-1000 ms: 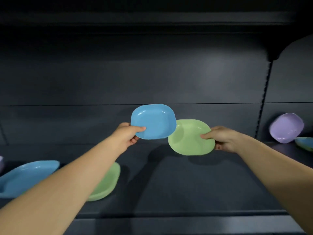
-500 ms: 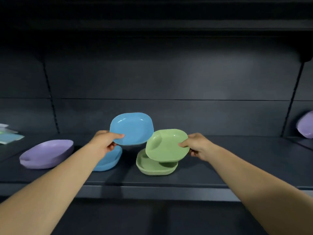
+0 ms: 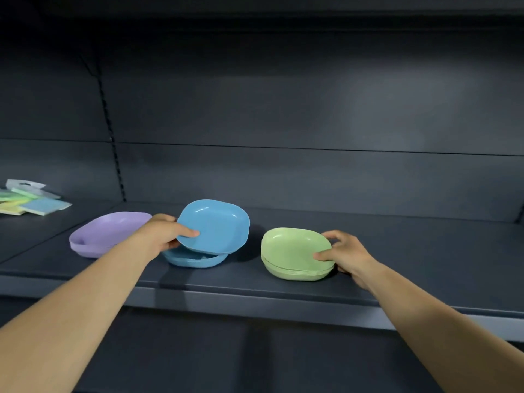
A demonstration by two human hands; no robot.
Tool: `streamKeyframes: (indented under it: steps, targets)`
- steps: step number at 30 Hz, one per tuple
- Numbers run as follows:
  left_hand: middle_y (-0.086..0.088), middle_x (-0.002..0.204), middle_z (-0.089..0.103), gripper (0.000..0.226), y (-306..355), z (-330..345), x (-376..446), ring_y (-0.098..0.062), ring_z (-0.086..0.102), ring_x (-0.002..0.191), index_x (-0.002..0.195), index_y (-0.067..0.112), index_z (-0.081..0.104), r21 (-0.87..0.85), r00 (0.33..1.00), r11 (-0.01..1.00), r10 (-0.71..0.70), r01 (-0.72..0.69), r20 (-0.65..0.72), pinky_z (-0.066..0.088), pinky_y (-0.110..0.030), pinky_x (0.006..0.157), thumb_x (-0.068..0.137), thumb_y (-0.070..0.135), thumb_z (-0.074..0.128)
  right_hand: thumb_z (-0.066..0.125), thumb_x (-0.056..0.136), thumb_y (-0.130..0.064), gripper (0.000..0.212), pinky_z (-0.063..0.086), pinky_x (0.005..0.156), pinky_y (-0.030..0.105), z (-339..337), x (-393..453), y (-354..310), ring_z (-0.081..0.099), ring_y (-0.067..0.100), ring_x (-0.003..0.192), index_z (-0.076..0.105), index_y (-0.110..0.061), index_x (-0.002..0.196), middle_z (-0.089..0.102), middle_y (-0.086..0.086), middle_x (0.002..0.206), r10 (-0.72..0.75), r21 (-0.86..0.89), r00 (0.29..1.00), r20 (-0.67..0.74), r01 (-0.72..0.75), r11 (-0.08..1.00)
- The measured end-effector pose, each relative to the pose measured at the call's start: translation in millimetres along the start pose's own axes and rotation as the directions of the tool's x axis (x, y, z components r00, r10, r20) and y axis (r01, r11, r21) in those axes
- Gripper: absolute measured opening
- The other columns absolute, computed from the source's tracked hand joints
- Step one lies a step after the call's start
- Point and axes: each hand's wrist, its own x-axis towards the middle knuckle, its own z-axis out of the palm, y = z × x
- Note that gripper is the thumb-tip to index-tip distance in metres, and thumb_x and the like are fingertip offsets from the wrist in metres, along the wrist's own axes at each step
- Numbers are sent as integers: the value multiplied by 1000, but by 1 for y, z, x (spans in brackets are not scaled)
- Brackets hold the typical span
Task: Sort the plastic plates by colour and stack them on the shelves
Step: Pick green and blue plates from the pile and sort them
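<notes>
Blue plastic plate (image 3: 213, 225) sits tilted in your left hand (image 3: 161, 236), thumb on the inner face, other fingers hidden under the near-left rim, so that grip is clenched on the plate. You hold it tipped up and just above the blue stack (image 3: 195, 258) on the shelf (image 3: 397, 251); only its low near edge looks close to the stack, and I can't tell if it touches. Judging by that, it's lined up to drop onto its own colour, not yet seated. Plate extends away and right of your grip, most of it unsupported. Your right hand (image 3: 344, 258) pinches the top green plate (image 3: 295, 245) at its right rim, thumb on top, fingers curled behind; that plate lies flat on the green stack (image 3: 297, 272), so it looks placed and ready to let go. Purple stack (image 3: 107, 232) sits just left of the blue one, partly behind your left wrist. Flat pastel packets (image 3: 31, 202) lie far left on the shelf, well apart.
</notes>
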Motion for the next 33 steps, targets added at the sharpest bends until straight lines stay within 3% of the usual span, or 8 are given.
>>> streamKeyframes:
  steps: [7,10,18,24,28,33]
  targets:
    - [-18,107,68,40,3,-4,11,-30,65,99,109,-6,59,105,1000,994,-20,21,-14,53,-33,83,73,-1,77,81,71,-10,49,40,63,22,4,-3,5,55,16,75,58,-22,112,53,4,81,-107,19,994,-29,108,994]
    - [-19,107,68,33,4,-8,14,-29,64,92,99,-1,58,148,1000,989,-23,25,-13,53,-31,77,73,-2,77,79,75,-16,47,36,61,22,3,-5,6,45,14,65,56,-23,115,43,3,71,-163,41,985,-50,165,985]
    - [-14,106,65,44,0,-26,24,-23,59,88,110,1,56,207,997,976,-69,72,-19,47,-24,60,72,-1,77,79,76,-18,39,31,56,23,4,-3,10,42,12,56,61,-15,111,42,1,62,-188,45,979,-78,192,980]
    - [-10,78,51,38,-4,-28,18,-23,41,66,83,11,49,507,998,861,-15,40,-53,32,-27,57,64,16,83,77,78,-22,39,30,55,23,4,0,10,41,13,56,59,-15,113,46,7,66,-191,96,977,-99,200,975]
    - [-6,103,62,54,-10,-16,12,-23,57,91,105,10,53,526,998,851,32,-1,-50,44,-30,73,63,19,85,76,79,-18,38,29,52,24,4,0,9,37,15,53,59,-13,112,41,6,61,-171,153,979,-113,187,970]
    - [-5,116,54,63,-21,-4,11,-22,52,106,116,12,48,490,996,872,55,-14,-70,43,-30,86,64,16,84,78,77,-19,38,29,52,23,2,-1,9,37,13,50,60,-15,110,42,3,60,-177,132,979,-103,190,973]
